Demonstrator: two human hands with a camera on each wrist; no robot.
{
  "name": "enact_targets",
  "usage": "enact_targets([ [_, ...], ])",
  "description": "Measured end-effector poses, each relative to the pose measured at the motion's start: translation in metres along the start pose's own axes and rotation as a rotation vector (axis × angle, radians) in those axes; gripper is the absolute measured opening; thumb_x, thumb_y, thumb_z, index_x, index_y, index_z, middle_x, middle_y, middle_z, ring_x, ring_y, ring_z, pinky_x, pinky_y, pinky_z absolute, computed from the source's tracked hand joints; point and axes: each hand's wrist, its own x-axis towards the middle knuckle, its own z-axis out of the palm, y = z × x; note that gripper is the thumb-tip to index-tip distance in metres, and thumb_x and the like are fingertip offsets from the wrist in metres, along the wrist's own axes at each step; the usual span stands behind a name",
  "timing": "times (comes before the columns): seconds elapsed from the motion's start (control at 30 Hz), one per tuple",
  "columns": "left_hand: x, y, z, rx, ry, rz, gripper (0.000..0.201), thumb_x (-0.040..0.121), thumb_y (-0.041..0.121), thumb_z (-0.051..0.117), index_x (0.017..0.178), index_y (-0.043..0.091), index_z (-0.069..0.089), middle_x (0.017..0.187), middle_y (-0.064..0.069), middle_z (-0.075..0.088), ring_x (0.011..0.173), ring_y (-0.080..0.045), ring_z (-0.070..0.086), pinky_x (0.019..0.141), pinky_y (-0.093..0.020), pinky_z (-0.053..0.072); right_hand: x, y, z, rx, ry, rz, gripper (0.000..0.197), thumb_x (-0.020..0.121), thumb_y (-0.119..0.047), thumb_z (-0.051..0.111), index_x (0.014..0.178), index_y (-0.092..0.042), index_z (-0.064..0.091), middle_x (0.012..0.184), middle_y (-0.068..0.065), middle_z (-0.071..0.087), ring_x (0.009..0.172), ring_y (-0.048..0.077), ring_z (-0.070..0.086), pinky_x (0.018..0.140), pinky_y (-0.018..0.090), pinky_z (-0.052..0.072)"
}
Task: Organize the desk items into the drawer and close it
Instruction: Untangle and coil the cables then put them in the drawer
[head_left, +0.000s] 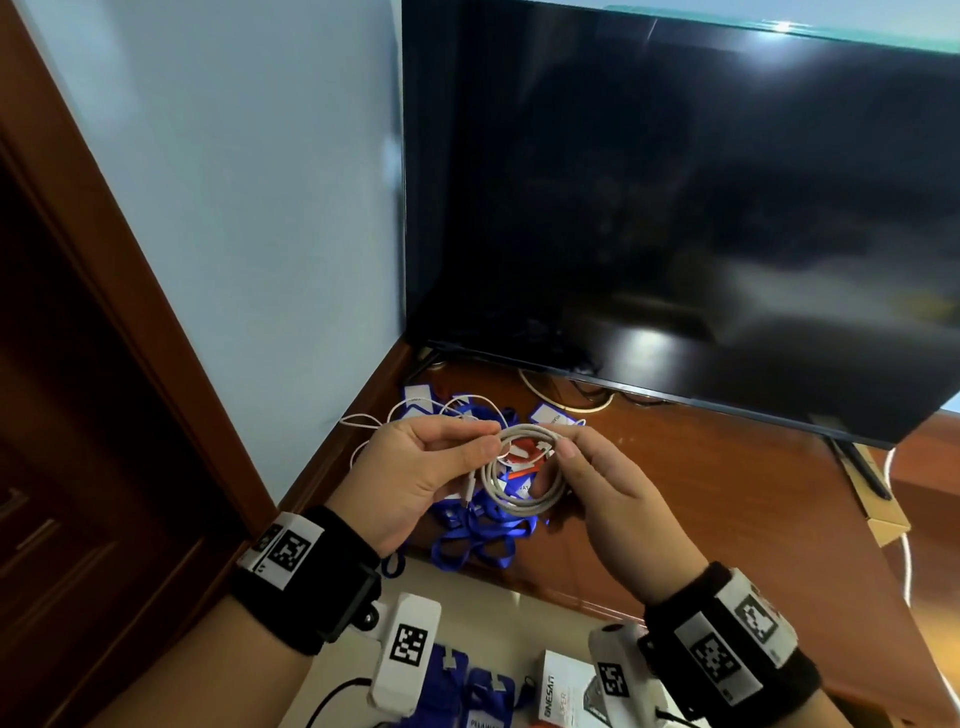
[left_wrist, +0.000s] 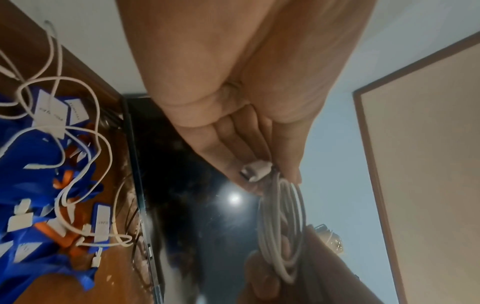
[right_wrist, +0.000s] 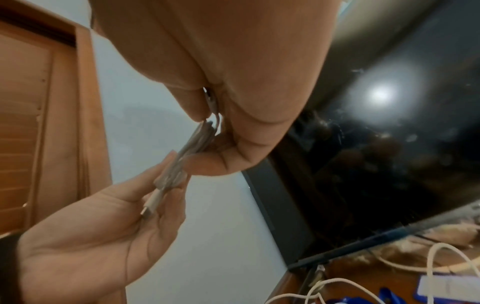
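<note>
A grey-white cable coiled into a small loop (head_left: 524, 470) hangs in the air above the desk. My left hand (head_left: 441, 457) pinches its left side between thumb and fingers. My right hand (head_left: 576, 447) pinches its right side. In the left wrist view the coil (left_wrist: 283, 232) hangs below my fingertips, with a white plug (left_wrist: 255, 170) at them. The right wrist view shows the cable (right_wrist: 192, 144) squeezed between both hands, its plug (right_wrist: 152, 205) lying across my left fingers. A pile of blue lanyards with white badges (head_left: 478, 525) lies on the wooden desk (head_left: 701, 509) under my hands.
A large dark TV screen (head_left: 675, 208) stands at the back of the desk. A loose white cable (head_left: 415, 410) trails over the lanyards. Near my wrists lie more blue lanyards (head_left: 483, 696) and a white box (head_left: 563, 691). A dark wooden door (head_left: 78, 415) is at left.
</note>
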Motion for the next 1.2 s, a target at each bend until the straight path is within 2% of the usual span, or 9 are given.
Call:
enact_targets([
  [0.1, -0.002, 0.009, 0.000, 0.078, 0.011, 0.037, 0.043, 0.074, 0.020, 0.081, 0.116, 0.010, 0.077, 0.108, -0.011, 0.080, 0.106, -0.027, 0.076, 0.100, -0.052, 0.057, -0.005, -0.006, 0.006, -0.143, -0.020, -0.108, 0.030, 0.108, -0.040, 0.042, 0.105, -0.022, 0.067, 0.080, 0.003, 0.066, 0.071, 0.022, 0.061, 0.068, 0.048, 0.054],
  [0.3, -0.008, 0.018, -0.001, 0.277, 0.016, 0.174, 0.035, 0.073, 0.028, 0.085, 0.106, 0.016, 0.081, 0.098, -0.004, 0.082, 0.095, -0.021, 0.079, 0.085, -0.036, 0.064, -0.003, -0.004, 0.012, -0.200, 0.069, -0.204, 0.032, 0.102, -0.053, 0.039, 0.090, -0.030, 0.059, 0.077, 0.004, 0.061, 0.063, 0.014, 0.055, 0.060, 0.033, 0.047],
  [0.47, -0.008, 0.021, -0.007, 0.335, -0.032, 0.154, 0.026, 0.079, 0.018, 0.082, 0.104, 0.013, 0.079, 0.095, -0.010, 0.081, 0.090, -0.028, 0.078, 0.076, -0.035, 0.066, -0.003, -0.002, 0.010, -0.183, 0.085, -0.237, 0.033, 0.100, -0.054, 0.039, 0.088, -0.028, 0.057, 0.078, 0.007, 0.061, 0.064, 0.019, 0.057, 0.061, 0.042, 0.050],
  [0.6, -0.010, 0.022, -0.011, 0.411, -0.117, 0.125, 0.026, 0.083, 0.011, 0.081, 0.108, 0.015, 0.077, 0.098, -0.007, 0.081, 0.092, -0.027, 0.078, 0.080, -0.037, 0.065, -0.003, 0.000, 0.008, -0.189, 0.126, -0.227, 0.040, 0.100, -0.056, 0.039, 0.091, -0.021, 0.056, 0.077, 0.009, 0.060, 0.066, 0.028, 0.056, 0.065, 0.058, 0.049],
  [0.7, -0.014, 0.024, -0.008, 0.487, -0.105, 0.147, 0.023, 0.084, 0.015, 0.081, 0.107, 0.016, 0.077, 0.096, -0.002, 0.081, 0.092, -0.021, 0.078, 0.080, -0.035, 0.065, -0.003, -0.001, 0.007, -0.216, 0.130, -0.220, 0.042, 0.100, -0.057, 0.039, 0.091, -0.019, 0.056, 0.076, 0.009, 0.059, 0.067, 0.031, 0.056, 0.066, 0.060, 0.048],
  [0.83, -0.018, 0.030, -0.009, 0.632, -0.077, 0.238, 0.020, 0.088, 0.020, 0.081, 0.107, 0.022, 0.079, 0.096, 0.010, 0.080, 0.093, -0.009, 0.076, 0.083, -0.025, 0.062, -0.002, -0.001, 0.007, -0.237, 0.143, -0.213, 0.038, 0.100, -0.055, 0.038, 0.089, -0.023, 0.055, 0.076, 0.007, 0.059, 0.066, 0.028, 0.056, 0.065, 0.057, 0.049],
  [0.97, -0.020, 0.039, -0.014, 0.709, -0.049, 0.286, 0.016, 0.090, 0.020, 0.079, 0.105, 0.027, 0.079, 0.094, 0.012, 0.078, 0.092, -0.007, 0.074, 0.082, -0.021, 0.060, -0.003, 0.003, 0.006, -0.269, 0.124, -0.203, 0.034, 0.102, -0.053, 0.037, 0.089, -0.027, 0.053, 0.076, 0.004, 0.060, 0.066, 0.026, 0.056, 0.064, 0.054, 0.050],
  [1.1, -0.022, 0.047, -0.017, 0.786, -0.048, 0.307, 0.012, 0.091, 0.024, 0.077, 0.101, 0.030, 0.078, 0.091, 0.015, 0.076, 0.090, -0.005, 0.072, 0.078, -0.019, 0.059, -0.003, 0.006, 0.007, -0.355, 0.113, -0.210, 0.028, 0.107, -0.043, 0.036, 0.085, -0.032, 0.050, 0.072, -0.009, 0.058, 0.063, 0.014, 0.054, 0.060, 0.028, 0.047],
  [1.2, -0.025, 0.044, -0.012, 0.748, -0.057, 0.280, 0.011, 0.090, 0.022, 0.078, 0.099, 0.028, 0.077, 0.089, 0.012, 0.076, 0.085, -0.006, 0.073, 0.075, -0.018, 0.058, -0.001, 0.004, 0.007, -0.367, 0.135, -0.205, 0.027, 0.104, -0.040, 0.037, 0.086, -0.026, 0.051, 0.074, -0.006, 0.059, 0.064, 0.013, 0.054, 0.059, 0.024, 0.044],
])
